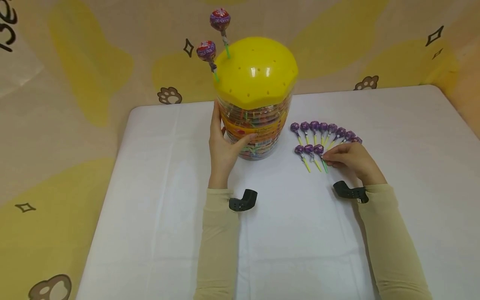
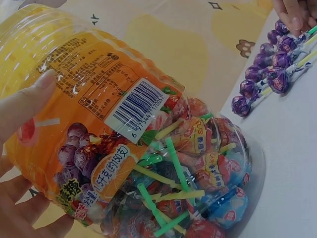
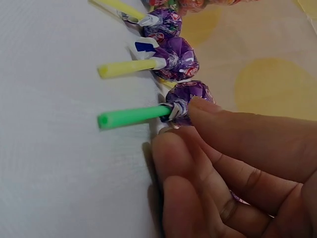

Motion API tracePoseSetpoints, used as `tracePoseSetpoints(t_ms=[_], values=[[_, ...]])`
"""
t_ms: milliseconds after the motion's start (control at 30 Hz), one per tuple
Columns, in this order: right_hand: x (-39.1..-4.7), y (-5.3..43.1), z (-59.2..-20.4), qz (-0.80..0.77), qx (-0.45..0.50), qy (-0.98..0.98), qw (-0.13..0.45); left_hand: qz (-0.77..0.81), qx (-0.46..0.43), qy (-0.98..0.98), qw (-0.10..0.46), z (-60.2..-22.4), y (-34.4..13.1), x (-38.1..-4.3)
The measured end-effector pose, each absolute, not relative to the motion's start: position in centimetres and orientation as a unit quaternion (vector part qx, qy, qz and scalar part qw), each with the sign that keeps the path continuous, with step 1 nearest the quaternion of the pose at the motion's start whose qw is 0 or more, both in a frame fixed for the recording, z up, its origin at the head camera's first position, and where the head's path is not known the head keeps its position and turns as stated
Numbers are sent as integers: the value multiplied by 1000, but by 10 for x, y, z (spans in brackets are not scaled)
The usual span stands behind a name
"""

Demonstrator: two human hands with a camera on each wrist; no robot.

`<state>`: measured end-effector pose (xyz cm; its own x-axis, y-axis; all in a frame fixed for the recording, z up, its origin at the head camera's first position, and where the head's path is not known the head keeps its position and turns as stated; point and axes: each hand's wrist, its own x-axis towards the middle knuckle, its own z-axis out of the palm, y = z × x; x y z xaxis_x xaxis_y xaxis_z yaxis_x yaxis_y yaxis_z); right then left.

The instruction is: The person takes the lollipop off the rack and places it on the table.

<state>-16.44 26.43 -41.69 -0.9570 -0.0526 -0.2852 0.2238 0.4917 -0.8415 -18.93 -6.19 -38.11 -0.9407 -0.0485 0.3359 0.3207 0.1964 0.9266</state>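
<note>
A clear plastic jar (image 1: 258, 146) full of wrapped lollipops stands toward the back of the table, under a domed yellow lid (image 1: 262, 71) with small holes. My left hand (image 1: 223, 156) holds the jar's left side, thumb across the orange label (image 2: 94, 94) and the other fingers round behind. At the right, my right hand (image 1: 354, 160) pinches a purple-wrapped lollipop (image 3: 133, 117) with a green stick, thumb and fingers at its wrapper. That lollipop is at the end of a short front row, beside two yellow-stick lollipops (image 1: 309, 151). Behind them, several purple lollipops (image 1: 323, 127) form a curved row, partly hidden by the hand.
Two lollipops (image 1: 219, 20) stick up from holes at the lid's left edge. White cloth covers the table (image 1: 168, 200). Behind it hangs a yellow-and-cream backdrop (image 1: 337, 46) with paw prints. A black wrist device (image 1: 243, 201) is on each forearm.
</note>
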Motion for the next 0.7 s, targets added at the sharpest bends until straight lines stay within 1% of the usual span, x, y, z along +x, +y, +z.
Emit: tracePoseSetpoints(t_ms=[367, 600, 700], values=[[-164, 265, -414, -584, 40, 803, 108, -628, -94, -758, 153, -381, -64, -189], [-163, 257, -407, -605, 52, 792, 62, -628, -93, -758, 151, -381, -64, -189], [-163, 254, -400, -625, 46, 778, 51, -628, -91, -759, 148, -382, -63, -188]])
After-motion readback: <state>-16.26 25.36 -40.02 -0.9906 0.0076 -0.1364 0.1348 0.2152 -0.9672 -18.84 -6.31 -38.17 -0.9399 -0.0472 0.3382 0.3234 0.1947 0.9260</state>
